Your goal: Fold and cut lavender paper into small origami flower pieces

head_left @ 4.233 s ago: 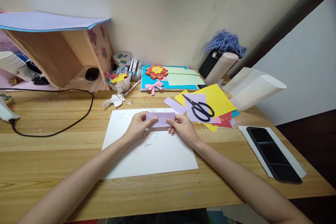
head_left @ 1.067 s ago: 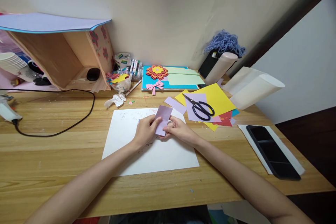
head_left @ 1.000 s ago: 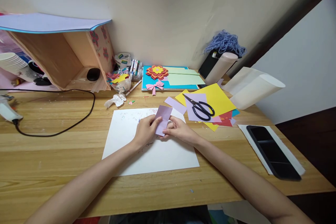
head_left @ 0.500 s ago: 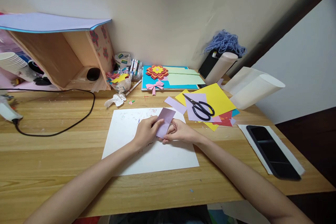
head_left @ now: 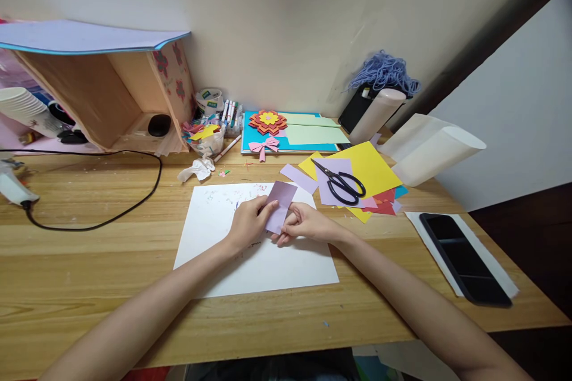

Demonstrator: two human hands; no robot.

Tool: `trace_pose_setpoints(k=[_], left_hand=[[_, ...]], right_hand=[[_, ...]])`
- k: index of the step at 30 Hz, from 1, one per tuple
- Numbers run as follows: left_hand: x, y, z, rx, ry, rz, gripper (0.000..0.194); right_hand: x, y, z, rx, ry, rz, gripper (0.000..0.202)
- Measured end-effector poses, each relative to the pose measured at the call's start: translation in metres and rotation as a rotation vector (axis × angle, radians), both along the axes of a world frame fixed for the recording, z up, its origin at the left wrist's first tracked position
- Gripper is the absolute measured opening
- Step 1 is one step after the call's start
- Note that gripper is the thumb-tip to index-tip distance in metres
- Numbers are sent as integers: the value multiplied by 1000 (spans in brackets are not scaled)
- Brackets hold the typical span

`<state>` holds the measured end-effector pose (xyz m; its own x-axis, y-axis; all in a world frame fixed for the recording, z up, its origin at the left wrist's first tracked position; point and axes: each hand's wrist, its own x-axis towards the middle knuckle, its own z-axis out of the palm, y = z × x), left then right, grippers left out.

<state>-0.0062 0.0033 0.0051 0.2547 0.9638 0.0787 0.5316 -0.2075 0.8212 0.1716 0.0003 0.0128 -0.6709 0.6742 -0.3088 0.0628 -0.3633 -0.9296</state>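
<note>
A small piece of purple paper is tilted up above a white sheet on the wooden desk. My left hand pinches its left side, thumb on the front face. At the lower right edge, my right hand holds the same paper between thumb and fingers, its other fingers partly behind it. Black-handled scissors lie beyond my right hand on a purple square, with yellow paper and red scraps around them. A purple strip lies just behind the held paper.
A phone rests on a white pad at the right. Along the wall stand a layered paper flower, a pink paper bow, markers and a cardboard box. A black cable loops across the left side.
The purple paper has turned slightly between my hands and its top has shifted a little left. My right fingers have moved slightly at its lower edge; both hands stay in place.
</note>
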Motion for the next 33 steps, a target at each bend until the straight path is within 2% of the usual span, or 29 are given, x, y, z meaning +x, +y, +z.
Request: trace_pose_setpoints(k=[3, 7, 15, 25, 30, 33], left_hand=[[0, 1, 0, -1, 0, -8, 37], [0, 1, 0, 2, -7, -19, 36], [0, 2, -2, -7, -12, -15, 36], [-2, 3, -1, -45, -3, -128, 38], [-5, 6, 1, -96, -17, -169, 38], [-7, 8, 2, -104, -6, -211, 39]], right_hand=[[0, 0, 0, 41, -18, -8, 49], [0, 0, -1, 53, -40, -3, 49], [0, 2, -5, -50, -52, -32, 20], [4, 6, -5, -33, -157, -24, 38], [5, 7, -7, -1, -80, -114, 31], [7, 8, -9, 20, -89, -119, 29]])
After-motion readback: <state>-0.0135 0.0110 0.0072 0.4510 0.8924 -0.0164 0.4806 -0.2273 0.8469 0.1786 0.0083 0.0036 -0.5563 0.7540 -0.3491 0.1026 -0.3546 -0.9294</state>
